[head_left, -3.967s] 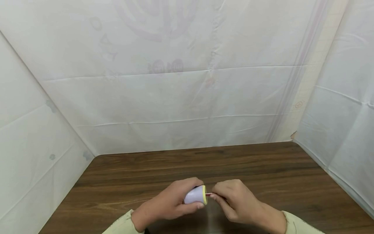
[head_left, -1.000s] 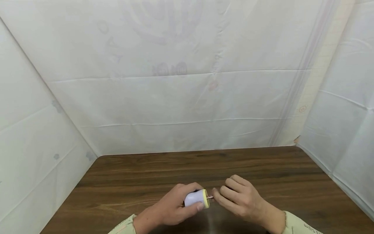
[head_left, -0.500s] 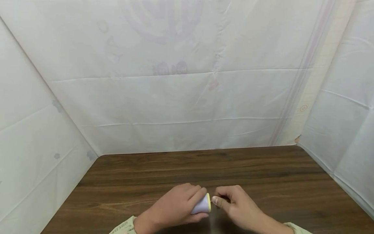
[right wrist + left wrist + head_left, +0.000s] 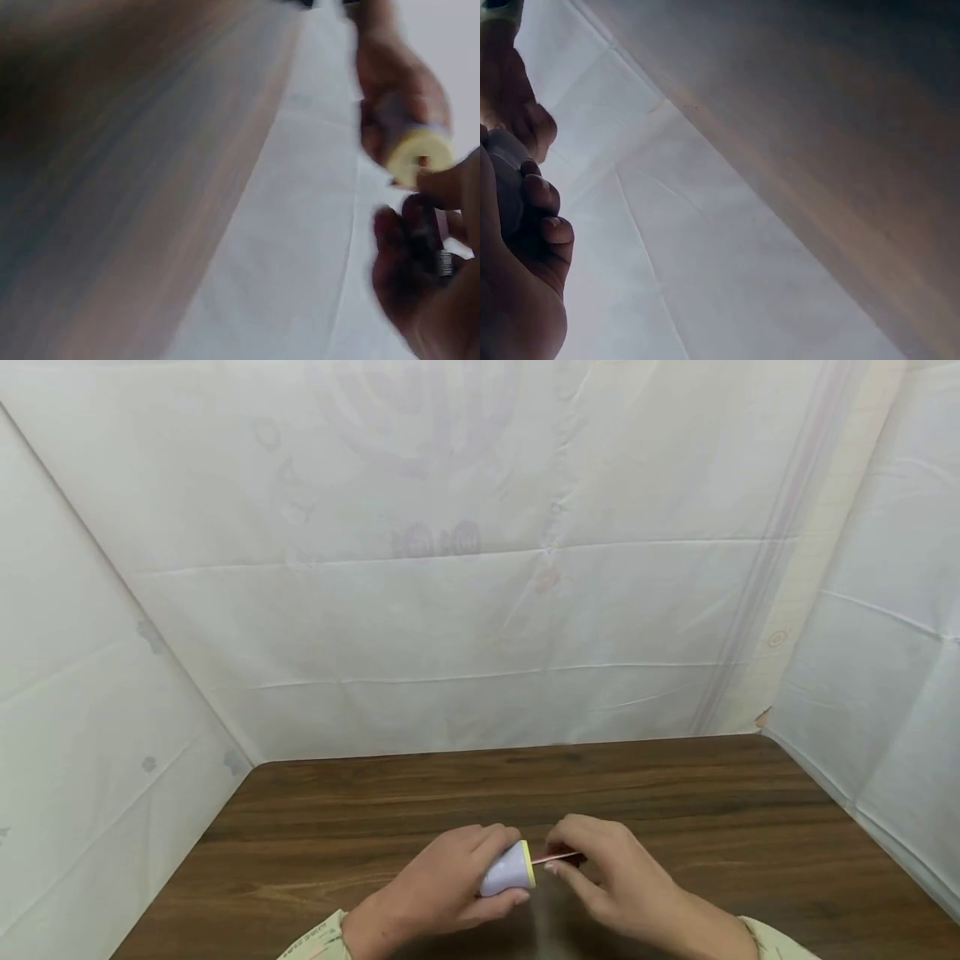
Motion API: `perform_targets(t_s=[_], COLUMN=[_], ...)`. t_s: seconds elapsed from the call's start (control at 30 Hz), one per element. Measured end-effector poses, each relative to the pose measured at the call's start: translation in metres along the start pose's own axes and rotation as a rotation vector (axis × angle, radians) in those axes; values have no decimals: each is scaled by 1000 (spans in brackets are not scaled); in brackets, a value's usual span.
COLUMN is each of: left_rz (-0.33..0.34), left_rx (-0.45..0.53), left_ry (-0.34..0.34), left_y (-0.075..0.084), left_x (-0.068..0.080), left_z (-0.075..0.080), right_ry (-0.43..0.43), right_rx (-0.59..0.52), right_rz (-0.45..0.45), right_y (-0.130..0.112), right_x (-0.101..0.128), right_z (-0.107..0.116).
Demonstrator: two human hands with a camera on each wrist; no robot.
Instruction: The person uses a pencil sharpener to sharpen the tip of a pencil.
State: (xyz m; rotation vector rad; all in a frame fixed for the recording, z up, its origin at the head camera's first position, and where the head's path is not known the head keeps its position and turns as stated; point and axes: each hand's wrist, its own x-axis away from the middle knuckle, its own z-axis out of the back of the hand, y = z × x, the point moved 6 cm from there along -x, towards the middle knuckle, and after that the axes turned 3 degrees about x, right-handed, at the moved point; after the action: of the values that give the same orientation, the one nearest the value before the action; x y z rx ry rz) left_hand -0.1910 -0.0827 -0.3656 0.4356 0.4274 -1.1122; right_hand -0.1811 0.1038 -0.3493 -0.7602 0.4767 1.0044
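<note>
My left hand grips a lavender pencil sharpener, its yellow end facing right. A thin dark red pencil runs from that end to my right hand, where thumb and index finger pinch it. In the right wrist view the yellow face shows a hole in its middle, and a silvery ribbed band shows near the pencil's back end. Curled fingers wrap the sharpener's body in the left wrist view. Both hands are above the near part of the table.
A dark wood-grain table with rounded far corners lies below the hands. Pale sheets with faint prints hang behind it and along both sides.
Half a second ago the right fingers were close against the yellow end. Now they have drawn back rightward and more pencil shows. The left hand has shifted slightly left with the sharpener.
</note>
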Motion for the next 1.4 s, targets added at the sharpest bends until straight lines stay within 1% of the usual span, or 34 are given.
perform_targets(t_s=[0.1, 0.13, 0.17, 0.2, 0.27, 0.33, 0.4, 0.43, 0.5, 0.57, 0.63, 0.7, 0.73, 0.8, 0.83, 0.9, 0.97, 1.03, 1.07, 1.1, 1.13, 1.17, 1.2, 1.27, 1.33, 1.4], left_rz=[58, 82, 102, 113, 124, 123, 97, 92, 80, 73, 62, 37, 14, -42, -74, -149, -215, -265, -272, -264, -251, -230, -204, -146, -98, -60], left_rx=[138, 202, 264, 321, 407, 463, 479, 484, 494, 490, 445, 349, 278, 108, 23, -138, -250, -312, -316, -304, -290, -269, -240, -179, -115, -52], left_ry=[-9, -20, -34, -51, -97, -148, -183, -192, -193, -179, -155, -131, -117, -86, -74, -51, -37, -36, -40, -47, -52, -57, -59, -50, -34, -24], left_y=[-3, -3, -4, -3, -2, 1, 4, 4, 5, 6, 6, 7, 9, 12, 14, 19, 23, 25, 25, 24, 22, 20, 18, 12, 7, 4], left_x=[2, 2, 2, 3, 3, 3, 3, 4, 4, 4, 4, 4, 3, 2, 1, -1, -2, -3, -4, -4, -4, -3, -3, -2, -1, 0], left_z=[-1, -1, -2, -3, -6, -10, -12, -12, -12, -11, -9, -8, -7, -5, -5, -5, -7, -9, -10, -11, -11, -10, -10, -8, -5, -3], right_ry=[170, 224, 273, 303, 317, 292, 250, 233, 204, 184, 160, 111, 79, 0, -48, -169, -274, -355, -383, -404, -422, -431, -431, -392, -313, -224], right_rx=[294, 388, 467, 514, 554, 541, 491, 467, 401, 321, 212, 54, -31, -213, -300, -523, -759, -958, -1027, -1063, -1048, -1000, -927, -748, -541, -398], right_rz=[297, 388, 480, 560, 691, 780, 814, 811, 770, 685, 566, 412, 319, 99, -20, -283, -531, -716, -778, -802, -795, -749, -695, -563, -430, -307], right_y=[-14, -18, -22, -25, -31, -35, -39, -40, -39, -36, -30, -22, -17, -7, -1, 10, 18, 22, 23, 23, 23, 22, 22, 21, 19, 16], right_x=[-2, -1, -1, -1, 0, 1, 3, 4, 5, 5, 5, 6, 6, 7, 8, 12, 19, 25, 28, 29, 29, 27, 25, 18, 12, 7], right_z=[6, 8, 9, 10, 10, 9, 7, 6, 4, 2, -1, -5, -7, -11, -14, -21, -28, -35, -37, -38, -37, -36, -34, -27, -18, -11])
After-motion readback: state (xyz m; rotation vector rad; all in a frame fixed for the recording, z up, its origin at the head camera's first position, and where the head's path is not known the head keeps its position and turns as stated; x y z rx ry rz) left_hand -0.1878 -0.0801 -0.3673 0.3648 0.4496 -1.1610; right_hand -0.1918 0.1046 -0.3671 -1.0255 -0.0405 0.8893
